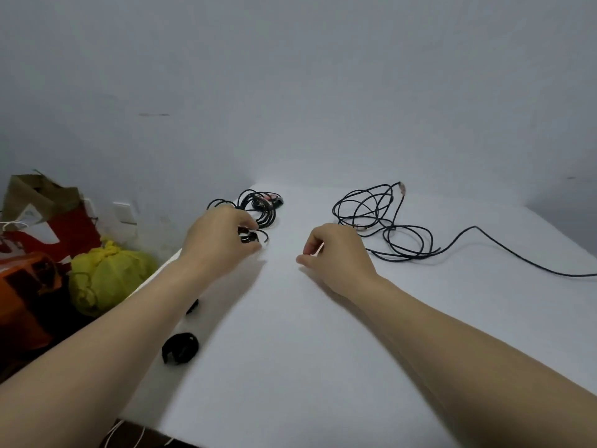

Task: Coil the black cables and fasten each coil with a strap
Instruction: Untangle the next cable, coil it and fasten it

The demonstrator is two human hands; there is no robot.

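**Coil in hand at the far left corner, second cable waits untidied**

Your left hand (223, 240) curls its fingers round a near loop of the coiled cable (260, 208), which sits at the far left corner of the table (323, 350). Your right hand (336, 253) hangs near it, mid-table, fingers loosely bent and apparently holding nothing. The loose cable (381, 221) sprawls toward the far right, its long axis running left to right and its tail pointing off the right edge. A strap (181, 347) lies at the left edge, beside your left forearm. The likely risk is that the springy loops fan open if your grip slackens before the strap goes round. A forearm sweep could also knock that strap off the edge.
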